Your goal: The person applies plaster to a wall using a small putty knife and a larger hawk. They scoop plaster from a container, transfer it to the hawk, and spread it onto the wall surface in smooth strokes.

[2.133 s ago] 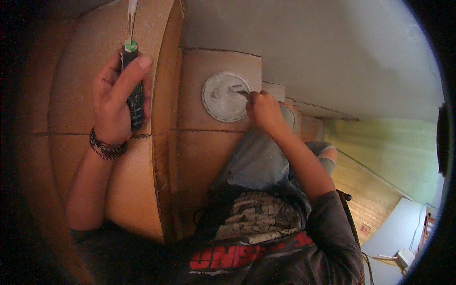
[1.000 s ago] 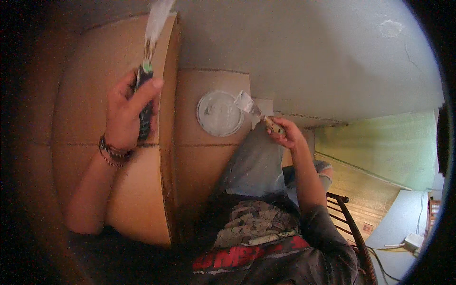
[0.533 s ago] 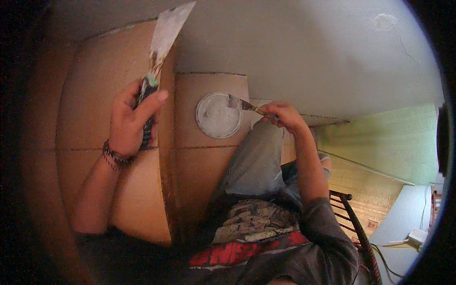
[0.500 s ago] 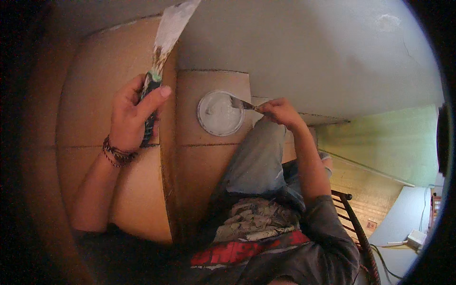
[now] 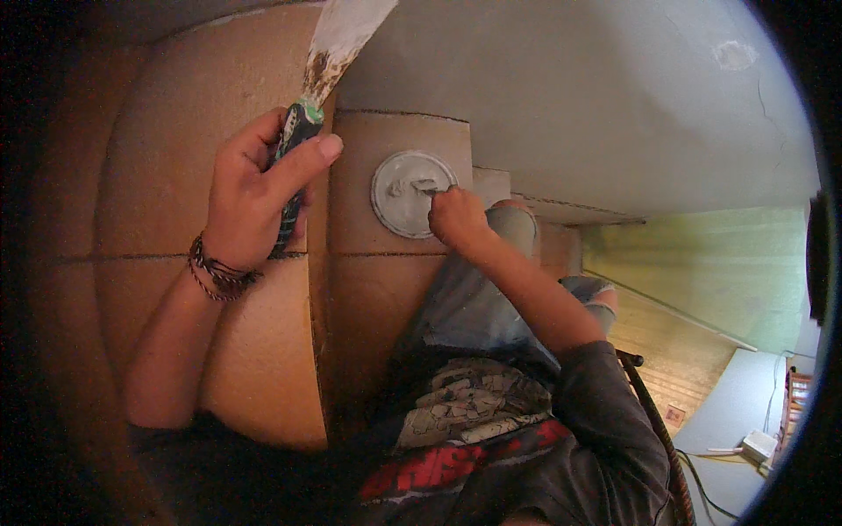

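Left hand round cropped scraper, right hand round part-hidden, perhaps similar tool

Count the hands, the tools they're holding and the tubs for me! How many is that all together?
Hands: 2, the left hand and the right hand
Tools: 2, the scraper in the left hand and a mostly hidden tool in the right hand
Tubs: 1, the round white tub
Total: 5
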Motion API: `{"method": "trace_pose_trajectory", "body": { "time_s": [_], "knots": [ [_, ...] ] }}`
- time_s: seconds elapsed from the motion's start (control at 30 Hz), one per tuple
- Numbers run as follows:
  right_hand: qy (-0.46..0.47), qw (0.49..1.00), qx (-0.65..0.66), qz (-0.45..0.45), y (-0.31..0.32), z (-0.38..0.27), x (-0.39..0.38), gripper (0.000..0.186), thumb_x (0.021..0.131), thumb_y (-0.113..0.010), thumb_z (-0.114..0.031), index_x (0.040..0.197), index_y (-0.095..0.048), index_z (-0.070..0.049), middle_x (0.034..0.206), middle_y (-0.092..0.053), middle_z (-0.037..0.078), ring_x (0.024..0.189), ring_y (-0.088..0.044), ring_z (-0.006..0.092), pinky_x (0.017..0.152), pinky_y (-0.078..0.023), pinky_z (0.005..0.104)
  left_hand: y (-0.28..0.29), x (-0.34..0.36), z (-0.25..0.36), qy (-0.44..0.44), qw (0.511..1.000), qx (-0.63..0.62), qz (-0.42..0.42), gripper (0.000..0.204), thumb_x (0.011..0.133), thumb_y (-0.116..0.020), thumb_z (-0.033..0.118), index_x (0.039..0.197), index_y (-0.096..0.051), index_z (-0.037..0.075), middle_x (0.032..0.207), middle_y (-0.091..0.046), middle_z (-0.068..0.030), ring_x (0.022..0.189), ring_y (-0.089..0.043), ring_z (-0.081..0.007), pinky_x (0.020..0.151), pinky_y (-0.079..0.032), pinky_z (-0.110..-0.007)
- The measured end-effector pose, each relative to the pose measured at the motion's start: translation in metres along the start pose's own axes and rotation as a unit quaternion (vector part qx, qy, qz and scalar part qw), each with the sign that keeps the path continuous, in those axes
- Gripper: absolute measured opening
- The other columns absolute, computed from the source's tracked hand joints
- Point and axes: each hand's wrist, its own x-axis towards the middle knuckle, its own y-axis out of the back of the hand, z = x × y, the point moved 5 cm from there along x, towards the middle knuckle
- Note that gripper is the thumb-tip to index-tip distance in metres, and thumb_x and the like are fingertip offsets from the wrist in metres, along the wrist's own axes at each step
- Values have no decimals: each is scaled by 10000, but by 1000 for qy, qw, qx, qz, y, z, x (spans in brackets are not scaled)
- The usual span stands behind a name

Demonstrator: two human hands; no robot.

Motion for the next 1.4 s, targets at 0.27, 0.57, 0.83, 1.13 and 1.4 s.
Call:
{"method": "trace_pose_trajectory", "body": {
  "time_s": [0.27,0.57,0.83,1.13,1.4],
  "knots": [
    [27,1000,-3,-4,4,0,-26,147,736,-595,-140,716,-681,-23,721,-644,205,738,-669,322,647,-546,422,-3,0,3,7,1000,22,9,259,835,-702,286,828,-567,66,578,-504,31,403,-431,-36,358,-327,-205],
    [29,999,-23,27,3,7,0,146,753,-576,-119,724,-674,-15,722,-652,191,715,-661,323,644,-541,425,-3,2,-2,-19,1000,1,6,252,834,-705,279,805,-574,66,561,-497,33,398,-427,-33,353,-325,-207],
    [21,999,-21,13,10,1,-22,152,759,-570,-115,769,-686,-17,741,-650,197,743,-665,337,638,-542,441,-2,2,-3,-16,1000,13,3,252,835,-706,278,822,-590,55,571,-502,36,411,-432,-33,368,-328,-210],
    [35,999,-17,-21,-7,4,-31,168,752,-577,-141,761,-680,-8,770,-638,217,727,-656,345,645,-544,440,1,5,-11,-43,999,19,14,259,831,-708,296,837,-603,59,578,-508,36,429,-441,-30,386,-339,-207],
    [24,999,-28,38,-8,10,-9,164,761,-573,-129,777,-685,-10,755,-646,216,711,-663,335,613,-545,430,2,4,-13,-32,999,15,2,260,831,-706,298,828,-599,60,569,-502,40,423,-441,-29,377,-337,-205]
  ]
}}
